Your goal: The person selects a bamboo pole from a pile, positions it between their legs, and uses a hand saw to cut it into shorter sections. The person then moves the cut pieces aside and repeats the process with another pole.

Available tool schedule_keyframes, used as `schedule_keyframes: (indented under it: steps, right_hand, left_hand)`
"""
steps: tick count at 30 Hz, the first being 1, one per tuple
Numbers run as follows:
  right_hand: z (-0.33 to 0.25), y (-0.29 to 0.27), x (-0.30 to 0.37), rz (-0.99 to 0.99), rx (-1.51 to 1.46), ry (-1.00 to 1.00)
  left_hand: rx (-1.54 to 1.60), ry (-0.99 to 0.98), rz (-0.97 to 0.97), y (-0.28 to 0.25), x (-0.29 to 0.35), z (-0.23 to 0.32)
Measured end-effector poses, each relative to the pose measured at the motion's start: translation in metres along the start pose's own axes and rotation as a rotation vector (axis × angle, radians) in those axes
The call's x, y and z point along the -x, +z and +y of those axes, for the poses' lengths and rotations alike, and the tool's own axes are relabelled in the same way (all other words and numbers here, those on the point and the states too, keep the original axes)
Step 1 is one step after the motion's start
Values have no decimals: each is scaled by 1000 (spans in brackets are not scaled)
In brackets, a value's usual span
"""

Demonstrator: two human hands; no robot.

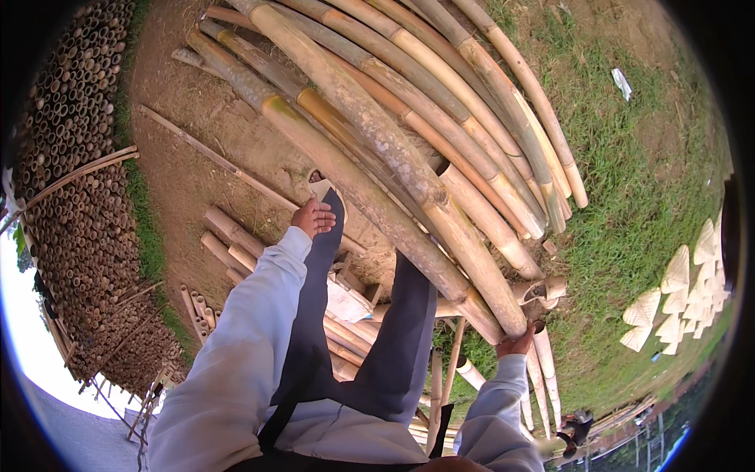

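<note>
My left hand [314, 218] is held in front of my left leg, its fingers apart and nothing in them. Down at the lower right, my right hand [517, 344] grips the near end of a long, thick bamboo pole [409, 169]. That pole runs away to the upper left, pale brown with grey blotches. Beside it on the left lies another long bamboo pole [370, 204], its near end close to my right hand. The palm side of my right hand is hidden behind the pole end.
Several more bamboo poles [472, 118] lie side by side across a crosswise bamboo support [554, 288]. Cut bamboo pieces [236, 228] lie on the dirt at left, near a thin strip [236, 169]. A tall bamboo stack [79, 197] stands far left. Pale woven pieces [676, 303] rest on grass.
</note>
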State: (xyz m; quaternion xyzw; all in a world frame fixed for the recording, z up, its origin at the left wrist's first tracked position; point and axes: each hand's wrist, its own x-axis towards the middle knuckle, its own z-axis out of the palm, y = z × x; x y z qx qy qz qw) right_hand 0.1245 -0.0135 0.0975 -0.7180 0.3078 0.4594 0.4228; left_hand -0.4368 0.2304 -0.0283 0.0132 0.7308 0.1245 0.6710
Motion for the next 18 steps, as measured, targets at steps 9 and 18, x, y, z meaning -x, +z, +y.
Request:
schedule_keyframes:
  steps: [9, 18]
  right_hand:
    - [35, -8, 208, 217, 122, -72]
    - [66, -28, 301, 480, 200, -156]
  left_hand:
    - [307, 834, 672, -46, -4, 146]
    - [284, 465, 157, 28, 29, 307]
